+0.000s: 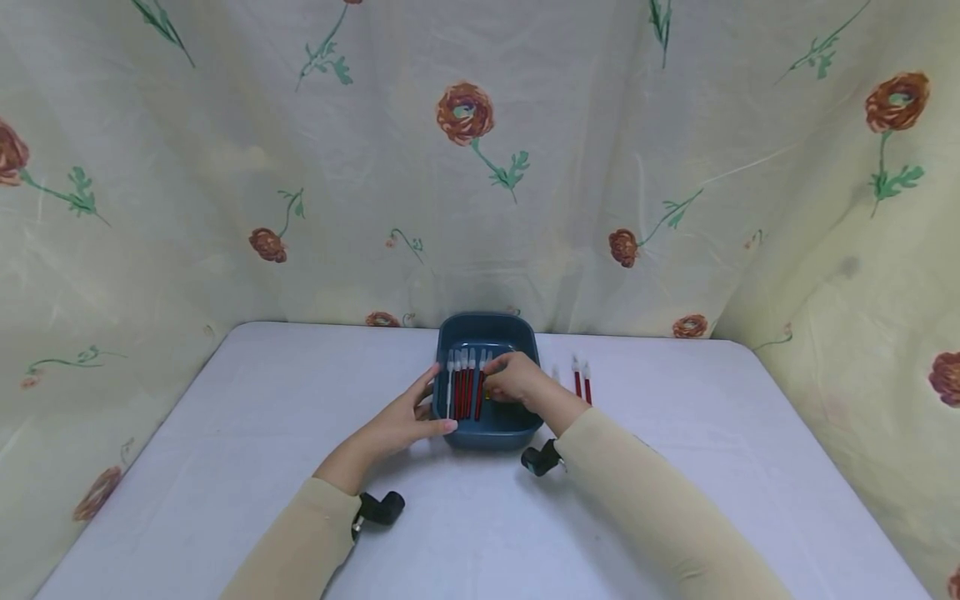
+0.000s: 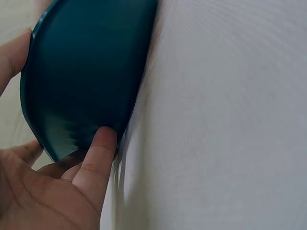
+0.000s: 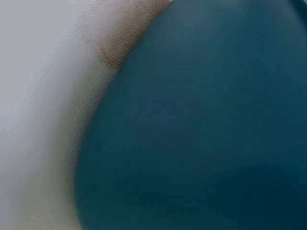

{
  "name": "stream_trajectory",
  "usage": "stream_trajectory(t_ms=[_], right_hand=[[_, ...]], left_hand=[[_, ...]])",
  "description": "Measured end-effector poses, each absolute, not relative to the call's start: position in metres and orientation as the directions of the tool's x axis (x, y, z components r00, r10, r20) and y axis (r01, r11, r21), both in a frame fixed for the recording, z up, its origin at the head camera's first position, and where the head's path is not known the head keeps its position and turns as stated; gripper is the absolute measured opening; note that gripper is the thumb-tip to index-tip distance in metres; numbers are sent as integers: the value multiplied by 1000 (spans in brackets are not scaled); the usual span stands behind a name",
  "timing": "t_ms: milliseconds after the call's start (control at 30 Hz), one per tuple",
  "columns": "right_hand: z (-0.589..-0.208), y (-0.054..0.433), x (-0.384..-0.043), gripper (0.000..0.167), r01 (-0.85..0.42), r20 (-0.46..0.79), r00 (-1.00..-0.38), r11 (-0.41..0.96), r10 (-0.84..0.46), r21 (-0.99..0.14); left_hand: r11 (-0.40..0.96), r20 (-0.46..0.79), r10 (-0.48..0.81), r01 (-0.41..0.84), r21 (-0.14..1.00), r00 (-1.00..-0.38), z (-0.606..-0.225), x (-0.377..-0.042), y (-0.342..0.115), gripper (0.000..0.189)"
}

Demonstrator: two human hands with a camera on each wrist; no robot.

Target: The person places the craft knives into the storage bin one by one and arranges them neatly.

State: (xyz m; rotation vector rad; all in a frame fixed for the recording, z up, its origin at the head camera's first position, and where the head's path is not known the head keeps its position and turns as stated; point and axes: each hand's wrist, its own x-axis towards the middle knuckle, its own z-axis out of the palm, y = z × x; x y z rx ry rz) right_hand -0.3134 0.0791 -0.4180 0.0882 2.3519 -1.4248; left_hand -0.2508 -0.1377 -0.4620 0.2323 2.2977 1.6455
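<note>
While gripping the blue tray point(image 1: 491, 438) just below the frame's centre with the left hand point(image 1: 405, 421), holds the right hand point(image 1: 517, 379) inside beside red pens point(image 1: 462, 388), but cannot tell whether pinching one.

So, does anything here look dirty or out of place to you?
Yes, one thing: in the right wrist view, a brownish patch shows on the cloth right beside the tray. It looks odd because the cloth around it is much paler. I can't tell whether it's a stain or a shadow.
</note>
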Motion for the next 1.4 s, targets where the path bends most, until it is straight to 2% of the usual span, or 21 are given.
stream_trajectory(t_ms=[800,1033,1400], right_hand=[[-413,81,-311,28,231,-340,-931,501,-137,-834],[-404,95,-310,34,199,-317,-931,472,-183,-859],[-387,124,-301,32,125,-256,-933,442,-252,-889]], left_hand=[[329,-144,333,-28,944,-932,-462,-252,-139,98],[345,-152,313,-37,938,-938,-462,-251,-138,100],[351,-147,310,-30,936,-939,-462,-251,-137,102]])
